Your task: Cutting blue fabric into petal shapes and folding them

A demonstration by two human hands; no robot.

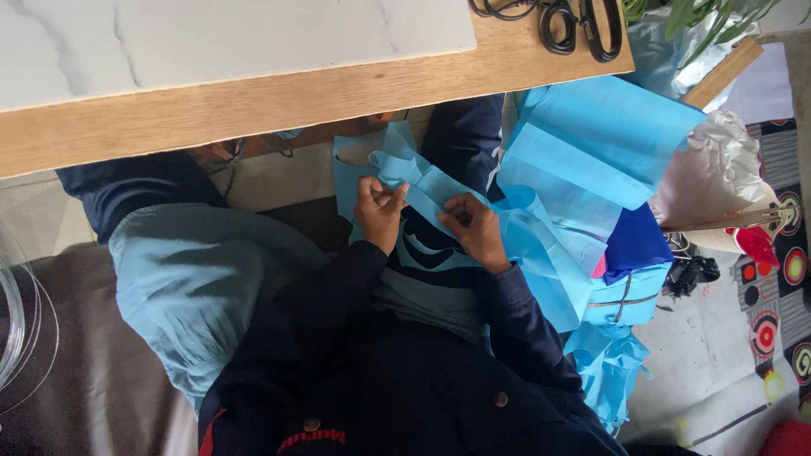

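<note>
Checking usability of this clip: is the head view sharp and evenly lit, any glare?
Head view: soft daylight, no hard shadows; left hand, right hand and blue fabric strip fairly sharp; mild glare on white marble slab; dark jacket underexposed.

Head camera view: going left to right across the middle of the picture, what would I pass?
Pale blue cloth bundle → left hand → light blue fabric strip pinched between the hands → right hand → stack of light blue fabric sheets → dark blue fabric piece → patterned mat with circles.
</note>
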